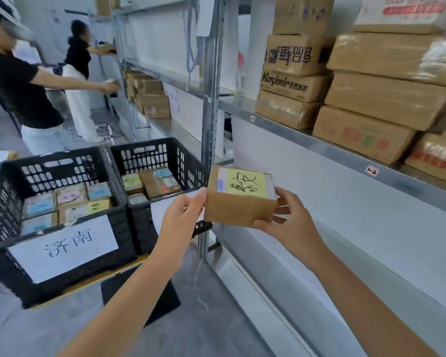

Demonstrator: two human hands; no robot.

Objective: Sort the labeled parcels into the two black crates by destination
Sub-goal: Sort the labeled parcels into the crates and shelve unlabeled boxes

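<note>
A small cardboard parcel [238,207] with a yellow handwritten label on top is held in the air in front of the shelf post. My left hand [183,212] pinches its left edge, and my right hand [286,220] grips its right side with the thumb under the front. Two black crates stand to the left on a low cart. The nearer crate [119,222] bears a white paper sign with two characters and holds several labeled parcels. The farther crate [186,161] also holds several parcels.
A metal shelving unit [319,148] runs along the right, its upper shelf stacked with large cardboard boxes [386,99]. A steel upright post [209,104] stands just behind the parcel. Two other people [23,83] work at shelves at the far left.
</note>
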